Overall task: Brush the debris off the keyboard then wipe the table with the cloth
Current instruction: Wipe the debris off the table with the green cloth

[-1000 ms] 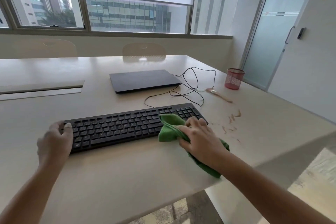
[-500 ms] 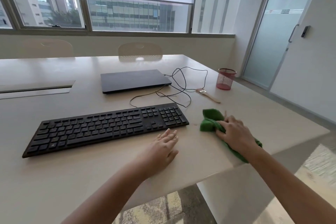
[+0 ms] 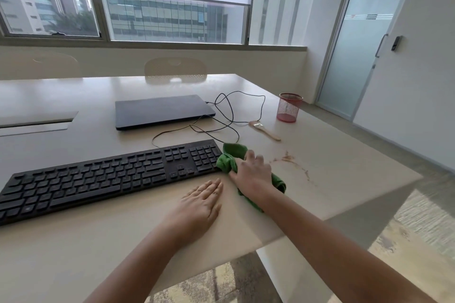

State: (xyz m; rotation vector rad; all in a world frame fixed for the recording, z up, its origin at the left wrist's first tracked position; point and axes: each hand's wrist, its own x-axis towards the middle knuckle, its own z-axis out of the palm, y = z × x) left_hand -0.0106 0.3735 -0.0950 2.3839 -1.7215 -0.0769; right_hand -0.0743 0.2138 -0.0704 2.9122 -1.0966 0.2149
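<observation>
Black keyboard (image 3: 108, 179) flat; bunched green cloth (image 3: 230, 158) touching right end.

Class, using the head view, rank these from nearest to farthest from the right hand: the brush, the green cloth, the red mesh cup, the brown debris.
From the right hand:
1. Green cloth, under the hand itself.
2. Brown debris, just to its right on the table.
3. Brush, farther back.
4. Red mesh cup, farthest, back right.

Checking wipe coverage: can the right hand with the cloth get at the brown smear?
Probably yes: the smear lies just beyond the right hand and cloth, on bare table with nothing between.
</observation>
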